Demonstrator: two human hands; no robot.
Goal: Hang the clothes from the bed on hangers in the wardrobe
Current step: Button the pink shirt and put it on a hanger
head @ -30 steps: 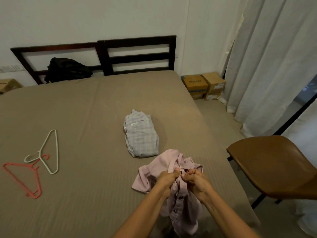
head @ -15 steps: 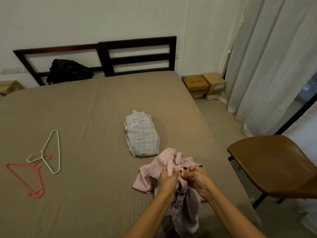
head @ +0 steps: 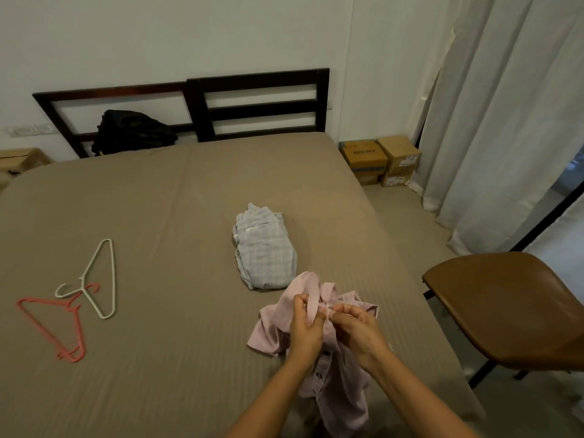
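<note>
Pink shirt: a crumpled pale pink button-front cotton shirt [head: 335, 393] is draped over the near edge of the bed, its tail hanging toward the floor and its collar end raised between the two hands.
Left hand: the left hand [head: 305, 330] is curled round a strip of the shirt's front edge just below the collar, which is pinched between thumb and fingers.
Right hand: the right hand [head: 358, 335] is pinched on the facing edge of the same shirt, thumb and fingertips meeting the left hand's at what appears to be a top button.
Step in hand: a button is judged to be worked at; whether it is being opened or closed cannot be told.
Hangers: a coral-pink plastic hanger [head: 76, 308] and a white plastic hanger [head: 112, 279] lie on the sheet well to the left, hooks overlapping, with no garment on either.
Second garment: a folded pale blue-grey checked shirt [head: 265, 251] lies untouched just beyond the pink one.
Bed: the wide bed with a taupe ribbed sheet [head: 158, 200] carries both garments and both hangers.
Wardrobe: none is in view.
Done: nothing is seen hung.
Left: both shirts are to be put on hangers and carried to the wardrobe; the task is judged to be at an early stage.
</note>
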